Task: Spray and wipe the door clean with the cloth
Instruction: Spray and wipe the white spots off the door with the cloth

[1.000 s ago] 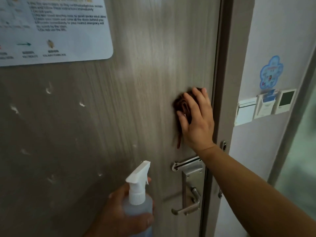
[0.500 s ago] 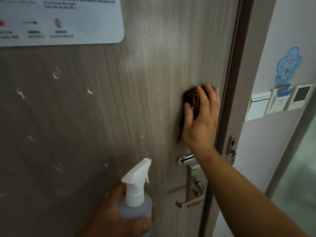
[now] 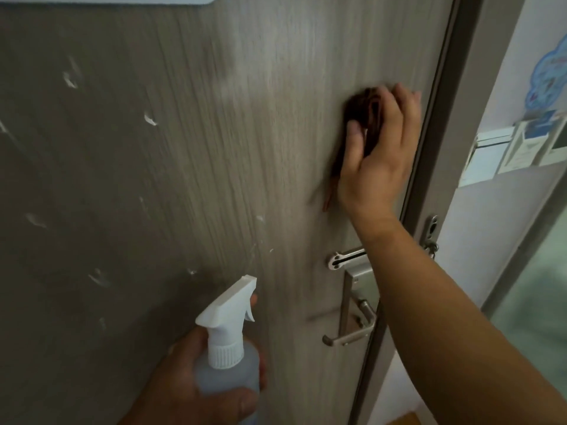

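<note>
Right hand flat, pressing cloth to door — left hand gripping spray bottle

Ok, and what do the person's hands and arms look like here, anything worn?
Both are bare. The right hand and right forearm show no glove, sleeve or watch up to the frame edge. The left hand is gloveless too; its wrist is out of frame.

It looks like a hotel room: a door with a metal handle, and card switches at 3 o'clock.
</note>
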A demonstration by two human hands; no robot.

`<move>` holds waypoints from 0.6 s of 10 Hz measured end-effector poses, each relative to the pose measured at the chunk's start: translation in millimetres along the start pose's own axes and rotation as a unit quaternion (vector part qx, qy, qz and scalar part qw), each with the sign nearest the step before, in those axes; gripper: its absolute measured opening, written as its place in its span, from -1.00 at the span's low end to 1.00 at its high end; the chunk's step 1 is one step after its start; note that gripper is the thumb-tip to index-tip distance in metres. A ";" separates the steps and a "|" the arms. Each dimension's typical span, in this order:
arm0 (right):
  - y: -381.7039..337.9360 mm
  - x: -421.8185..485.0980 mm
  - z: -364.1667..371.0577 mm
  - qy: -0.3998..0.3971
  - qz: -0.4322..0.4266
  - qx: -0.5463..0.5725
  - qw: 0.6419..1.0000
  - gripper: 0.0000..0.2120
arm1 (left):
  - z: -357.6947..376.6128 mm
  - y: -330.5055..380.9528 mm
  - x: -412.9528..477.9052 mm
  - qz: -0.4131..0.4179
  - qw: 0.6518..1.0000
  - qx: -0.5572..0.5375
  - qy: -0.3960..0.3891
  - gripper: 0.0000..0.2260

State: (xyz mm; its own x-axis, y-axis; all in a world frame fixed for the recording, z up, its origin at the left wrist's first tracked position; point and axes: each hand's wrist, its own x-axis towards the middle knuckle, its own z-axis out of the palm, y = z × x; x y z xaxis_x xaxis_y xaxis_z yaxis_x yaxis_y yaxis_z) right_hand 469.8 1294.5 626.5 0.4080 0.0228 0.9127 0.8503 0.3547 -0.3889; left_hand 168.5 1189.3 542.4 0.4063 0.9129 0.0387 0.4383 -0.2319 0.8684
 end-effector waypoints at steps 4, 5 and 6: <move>-3.9 -117.3 -11.5 -0.143 -0.124 -0.017 0.982 -0.63 | -7.4 18.0 -0.7 0.084 0.976 -0.190 -0.071 -0.39; -19.2 -34.2 0.3 -0.083 -0.130 -0.009 0.988 -0.59 | -8.0 19.3 0.3 0.076 0.976 -0.195 -0.059 -0.37; -39.0 50.9 17.5 -0.021 -0.095 0.014 0.995 -0.53 | -7.8 21.8 3.7 0.058 0.973 -0.217 -0.050 -0.33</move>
State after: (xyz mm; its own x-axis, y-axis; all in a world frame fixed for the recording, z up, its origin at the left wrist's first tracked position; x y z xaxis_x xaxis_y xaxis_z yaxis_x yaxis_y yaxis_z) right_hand 451.5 1298.1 690.3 0.2267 -0.0082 0.9739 0.9008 0.3820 -0.2065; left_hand 173.2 1190.2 565.4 0.5176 0.8472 0.1193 0.0146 -0.1482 0.9888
